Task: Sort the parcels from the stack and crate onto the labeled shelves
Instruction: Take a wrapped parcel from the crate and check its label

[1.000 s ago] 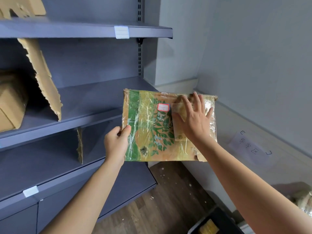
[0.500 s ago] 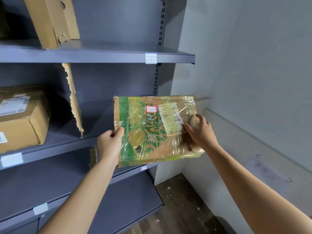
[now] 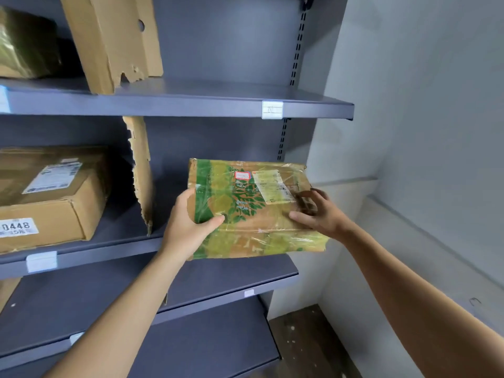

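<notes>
Parcel (image 3: pixel 245 211): one, gripped by two hands, left hand (image 3: pixel 188 227) at its eight o'clock, right hand (image 3: pixel 319 214) at four o'clock.

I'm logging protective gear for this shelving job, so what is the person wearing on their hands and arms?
Nothing that shows. The left hand and right hand are bare: no gloves, rings or watch in view. The left forearm and right forearm are uncovered to the frame's edge, with no sleeves, wristbands or markings.
</notes>
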### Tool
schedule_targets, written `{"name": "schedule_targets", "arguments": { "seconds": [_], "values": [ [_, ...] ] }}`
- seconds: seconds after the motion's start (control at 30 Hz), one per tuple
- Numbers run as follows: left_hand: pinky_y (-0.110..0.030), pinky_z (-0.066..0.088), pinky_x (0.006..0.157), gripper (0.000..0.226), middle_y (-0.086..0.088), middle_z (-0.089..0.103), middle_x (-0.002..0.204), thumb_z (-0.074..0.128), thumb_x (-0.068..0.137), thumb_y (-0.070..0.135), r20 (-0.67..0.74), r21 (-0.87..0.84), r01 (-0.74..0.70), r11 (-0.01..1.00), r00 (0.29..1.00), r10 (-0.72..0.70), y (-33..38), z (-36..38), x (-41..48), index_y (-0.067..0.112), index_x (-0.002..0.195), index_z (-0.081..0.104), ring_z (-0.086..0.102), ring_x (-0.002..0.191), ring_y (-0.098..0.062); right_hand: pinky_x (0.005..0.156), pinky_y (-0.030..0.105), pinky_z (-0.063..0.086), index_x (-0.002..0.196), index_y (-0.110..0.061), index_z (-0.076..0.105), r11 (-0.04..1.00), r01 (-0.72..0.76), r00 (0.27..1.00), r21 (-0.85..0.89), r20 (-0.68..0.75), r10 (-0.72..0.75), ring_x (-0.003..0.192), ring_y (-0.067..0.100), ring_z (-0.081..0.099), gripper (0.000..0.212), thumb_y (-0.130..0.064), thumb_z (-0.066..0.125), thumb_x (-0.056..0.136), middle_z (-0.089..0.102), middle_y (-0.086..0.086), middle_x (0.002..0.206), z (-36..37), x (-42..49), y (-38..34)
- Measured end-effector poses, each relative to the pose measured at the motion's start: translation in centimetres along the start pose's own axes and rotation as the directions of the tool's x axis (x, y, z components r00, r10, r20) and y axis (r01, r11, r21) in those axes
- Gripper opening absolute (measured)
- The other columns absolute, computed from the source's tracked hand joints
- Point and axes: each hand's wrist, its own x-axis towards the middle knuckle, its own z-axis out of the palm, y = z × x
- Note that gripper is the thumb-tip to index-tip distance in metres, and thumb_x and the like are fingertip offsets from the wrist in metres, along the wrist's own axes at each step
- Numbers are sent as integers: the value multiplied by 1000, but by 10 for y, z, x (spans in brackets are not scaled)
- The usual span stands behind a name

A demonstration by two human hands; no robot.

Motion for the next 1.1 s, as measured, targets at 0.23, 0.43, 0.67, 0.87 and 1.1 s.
{"name": "schedule_targets", "arguments": {
  "seconds": [0.23,0.43,0.67,0.87,1.1],
  "values": [
    [-29,27,111,77,3,20,156,85,67,45,40,482,-91,872,996,82,10,11,18,26,136,55,28,142,-15,113,26,25,143,-34,45,982,123,974,-146,208,-91,138,19,35,80,-52,78,73,31,1,150,-19,55,15],
    [-44,35,108,72,4,21,160,46,92,62,32,867,-89,490,992,124,11,35,47,26,152,30,24,140,-28,110,36,32,143,-38,44,940,185,982,-287,97,-163,132,26,32,70,-64,64,81,42,0,143,-2,96,23],
    [-46,35,104,67,1,15,162,35,97,59,19,918,-35,395,999,45,9,48,91,27,154,21,30,134,-35,107,48,37,148,-33,35,910,122,992,-396,79,-99,137,32,34,66,-64,46,91,38,2,152,18,140,21],
    [-47,35,105,66,3,12,162,34,98,58,29,913,-24,408,1000,-6,5,48,114,28,155,18,29,133,-35,110,54,31,150,-30,32,898,91,995,-430,66,-70,143,30,26,65,-63,39,94,33,2,156,30,154,19],
    [-53,29,108,67,0,11,162,32,98,58,25,925,-20,380,1000,-9,4,50,115,27,155,16,25,136,-36,114,59,20,152,-33,24,876,39,999,-481,41,-22,148,25,14,63,-60,36,97,22,-5,161,34,150,13]
  ]
}}
